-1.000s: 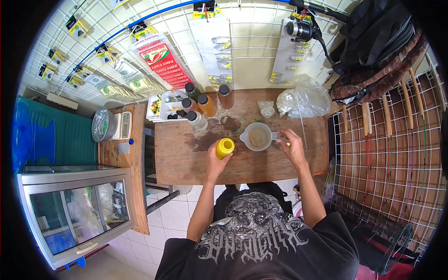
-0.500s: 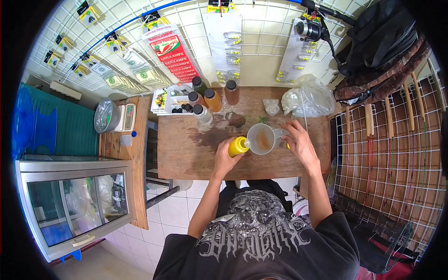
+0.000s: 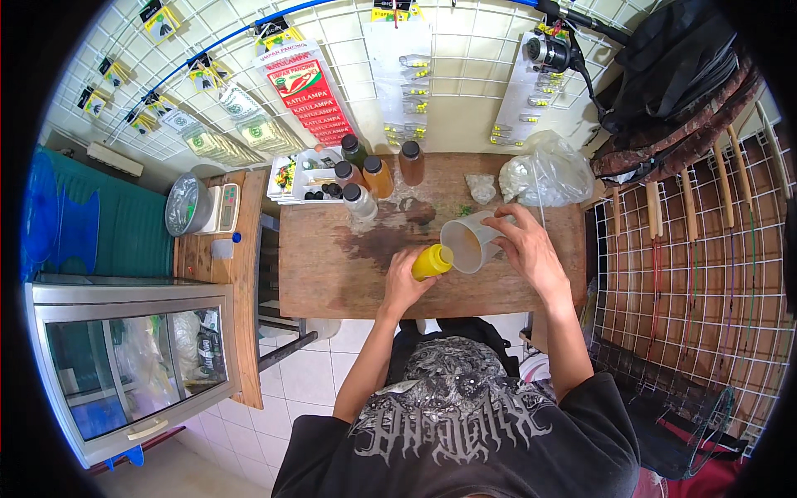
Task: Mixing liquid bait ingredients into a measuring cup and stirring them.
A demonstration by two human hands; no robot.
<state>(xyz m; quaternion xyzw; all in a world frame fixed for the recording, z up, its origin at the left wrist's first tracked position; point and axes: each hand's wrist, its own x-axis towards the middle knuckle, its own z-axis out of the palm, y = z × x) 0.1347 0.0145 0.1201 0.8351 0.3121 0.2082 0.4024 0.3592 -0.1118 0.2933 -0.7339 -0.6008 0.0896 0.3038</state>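
A yellow squeeze bottle is gripped in my left hand, its mouth leaning to the right. Against that mouth rests the rim of a translucent plastic measuring jug, tilted on its side toward the bottle. My right hand is closed around the jug's handle, which the fingers largely hide. A little brownish matter shows inside the jug. Both hands are above the near half of the wooden table.
Several dark-capped bottles stand at the back, beside a white compartment tray. Clear plastic bags lie back right. Dark wet stains mark the tabletop. A scale and a metal bowl sit on the left side table.
My right hand has tipped the jug further over toward the bottle. The bottle in my left hand has shifted slightly right. A yellow bit near my right fingers is no longer visible.
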